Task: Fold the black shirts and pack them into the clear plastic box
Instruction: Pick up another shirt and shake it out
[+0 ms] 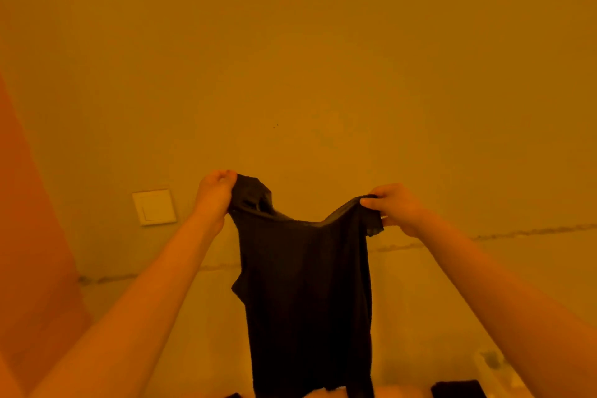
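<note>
One wall switch [154, 207] is seen left of the black shirt [307, 294]. The left hand [214, 192] is pinched onto the shirt's left shoulder, fingers curled round the fabric. The shirt, 1 held, is hung full length between 2 hands in front of the wall: dark, thin, neckline sagging at centre. The right hand [395, 208] is gripped onto the right shoulder. Another dark piece [457, 389] is glimpsed lower right of the shirt, unclear what.

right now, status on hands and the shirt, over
Left hand and right hand each pinch a shoulder of the black shirt. Shirt hangs unfolded before the wall. Clear plastic box low right. Nothing in the way.
</note>
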Available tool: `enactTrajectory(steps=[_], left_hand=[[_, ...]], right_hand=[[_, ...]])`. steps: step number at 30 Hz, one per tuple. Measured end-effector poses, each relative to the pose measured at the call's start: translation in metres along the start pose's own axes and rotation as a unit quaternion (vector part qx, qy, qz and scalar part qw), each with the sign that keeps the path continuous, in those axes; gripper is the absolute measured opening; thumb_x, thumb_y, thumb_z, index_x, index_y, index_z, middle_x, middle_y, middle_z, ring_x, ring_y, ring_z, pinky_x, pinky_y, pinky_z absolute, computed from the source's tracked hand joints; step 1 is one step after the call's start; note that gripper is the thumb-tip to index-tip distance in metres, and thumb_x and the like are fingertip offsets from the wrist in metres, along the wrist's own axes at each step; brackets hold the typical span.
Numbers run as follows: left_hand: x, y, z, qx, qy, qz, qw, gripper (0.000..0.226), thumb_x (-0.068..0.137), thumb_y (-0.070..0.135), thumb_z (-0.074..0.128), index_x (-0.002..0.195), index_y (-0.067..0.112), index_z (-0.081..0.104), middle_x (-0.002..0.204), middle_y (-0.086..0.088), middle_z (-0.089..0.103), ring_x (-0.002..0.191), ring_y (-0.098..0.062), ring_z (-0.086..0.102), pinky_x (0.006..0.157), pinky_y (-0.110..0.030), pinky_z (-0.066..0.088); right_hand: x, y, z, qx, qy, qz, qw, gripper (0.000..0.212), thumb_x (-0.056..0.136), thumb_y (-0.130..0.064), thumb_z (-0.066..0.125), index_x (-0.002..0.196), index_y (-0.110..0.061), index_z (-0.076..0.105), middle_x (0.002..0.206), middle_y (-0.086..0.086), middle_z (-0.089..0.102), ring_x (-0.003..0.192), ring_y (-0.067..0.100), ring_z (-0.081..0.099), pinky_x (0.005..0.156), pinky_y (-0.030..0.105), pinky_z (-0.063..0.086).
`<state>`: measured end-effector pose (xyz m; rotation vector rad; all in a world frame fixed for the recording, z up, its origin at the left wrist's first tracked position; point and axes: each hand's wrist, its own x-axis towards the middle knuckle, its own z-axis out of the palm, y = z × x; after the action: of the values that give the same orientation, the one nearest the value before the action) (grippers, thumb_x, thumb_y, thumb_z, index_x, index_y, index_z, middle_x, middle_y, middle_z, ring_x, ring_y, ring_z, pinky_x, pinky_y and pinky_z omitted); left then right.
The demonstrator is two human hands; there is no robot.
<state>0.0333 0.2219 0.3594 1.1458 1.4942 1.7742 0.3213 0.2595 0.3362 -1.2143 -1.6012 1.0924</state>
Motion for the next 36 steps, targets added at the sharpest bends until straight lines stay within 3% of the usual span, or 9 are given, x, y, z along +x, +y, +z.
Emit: enactTrajectory(steps=[5, 8, 11, 18, 24, 26, 30, 32, 36], left_hand=[[-0.036, 0.012, 0.035, 0.020, -0.115, 0.031, 0.993, 0.020, 0.090, 0.009, 0.059, 0.104, 0.020, 0.051, 0.072, -0.006, 0.059, 0.050, -0.005, 0.059, 0.047, -0.018, 0.047], [-0.052, 0.008, 0.052, 0.009, -0.207, 0.017, 0.978, 0.031, 0.090, 0.007, 0.058, 0.117, 0.021, 0.056, 0.080, -0.007, 0.063, 0.060, -0.008, 0.061, 0.058, -0.019, 0.051], [-0.068, 0.002, 0.068, 0.041, -0.286, -0.022, 0.957, 0.020, 0.089, 0.013, 0.060, 0.108, 0.014, 0.067, 0.079, 0.002, 0.069, 0.067, -0.004, 0.063, 0.066, -0.016, 0.051], [-0.076, -0.007, 0.085, 0.010, -0.302, -0.035, 0.953, 0.012, 0.087, 0.010, 0.062, 0.078, 0.014, 0.067, 0.061, 0.008, 0.067, 0.056, -0.002, 0.063, 0.055, -0.014, 0.049], [-0.074, -0.010, 0.088, -0.098, -0.355, -0.130, 0.921, 0.018, 0.094, 0.002, 0.047, 0.100, 0.004, 0.063, 0.072, -0.001, 0.069, 0.064, -0.009, 0.066, 0.061, -0.019, 0.054], [-0.074, -0.012, 0.088, -0.121, -0.361, -0.153, 0.912, 0.026, 0.095, 0.000, 0.042, 0.116, 0.002, 0.057, 0.086, -0.004, 0.067, 0.074, -0.011, 0.065, 0.067, -0.020, 0.053], [-0.072, -0.015, 0.087, -0.136, -0.413, -0.137, 0.890, 0.031, 0.097, 0.001, 0.037, 0.123, 0.007, 0.052, 0.094, -0.003, 0.068, 0.080, -0.011, 0.067, 0.076, -0.022, 0.053], [-0.072, -0.015, 0.088, -0.119, -0.440, -0.128, 0.881, 0.032, 0.097, 0.002, 0.036, 0.125, 0.006, 0.051, 0.103, -0.008, 0.066, 0.084, -0.015, 0.067, 0.082, -0.027, 0.052], [-0.073, -0.013, 0.090, -0.090, -0.458, -0.106, 0.878, 0.032, 0.097, 0.001, 0.037, 0.124, 0.008, 0.053, 0.103, -0.008, 0.068, 0.088, -0.017, 0.068, 0.081, -0.028, 0.054]], right_hand=[[-0.004, -0.018, 0.015, -0.044, -0.020, -0.068, 0.997, 0.012, 0.087, -0.009, 0.062, 0.092, 0.003, 0.065, 0.076, 0.008, 0.057, 0.068, 0.015, 0.054, 0.057, 0.024, 0.044], [-0.007, -0.028, 0.021, -0.071, -0.063, -0.098, 0.991, 0.009, 0.086, -0.008, 0.063, 0.078, -0.008, 0.065, 0.071, 0.005, 0.058, 0.063, 0.009, 0.055, 0.053, 0.017, 0.042], [-0.009, -0.034, 0.024, -0.095, -0.090, -0.122, 0.984, 0.013, 0.085, -0.009, 0.063, 0.072, -0.011, 0.063, 0.065, 0.002, 0.056, 0.056, 0.004, 0.052, 0.051, 0.016, 0.039], [-0.009, -0.028, 0.012, 0.006, -0.124, -0.103, 0.987, 0.014, 0.087, -0.001, 0.058, 0.081, -0.012, 0.063, 0.069, 0.001, 0.064, 0.062, 0.007, 0.062, 0.060, 0.020, 0.047], [-0.016, -0.009, -0.002, 0.012, -0.039, -0.040, 0.998, 0.004, 0.088, -0.014, 0.061, 0.085, -0.016, 0.061, 0.075, 0.001, 0.059, 0.064, 0.011, 0.055, 0.059, 0.022, 0.044], [-0.023, 0.002, -0.009, 0.017, -0.012, 0.009, 1.000, 0.017, 0.089, -0.028, 0.060, 0.080, -0.013, 0.061, 0.073, 0.002, 0.060, 0.061, 0.012, 0.056, 0.057, 0.023, 0.044], [-0.038, 0.026, -0.010, -0.022, -0.130, 0.119, 0.984, 0.043, 0.090, -0.047, 0.046, 0.083, -0.011, 0.068, 0.079, 0.003, 0.066, 0.071, 0.013, 0.060, 0.062, 0.024, 0.048], [-0.039, 0.034, -0.002, -0.018, -0.160, 0.115, 0.980, 0.039, 0.090, -0.046, 0.046, 0.090, -0.014, 0.069, 0.084, 0.001, 0.064, 0.077, 0.013, 0.057, 0.065, 0.023, 0.047], [-0.031, 0.028, 0.014, 0.163, -0.088, 0.059, 0.981, 0.024, 0.081, -0.036, 0.059, 0.088, -0.014, 0.067, 0.080, 0.000, 0.060, 0.074, 0.013, 0.053, 0.068, 0.024, 0.041]])
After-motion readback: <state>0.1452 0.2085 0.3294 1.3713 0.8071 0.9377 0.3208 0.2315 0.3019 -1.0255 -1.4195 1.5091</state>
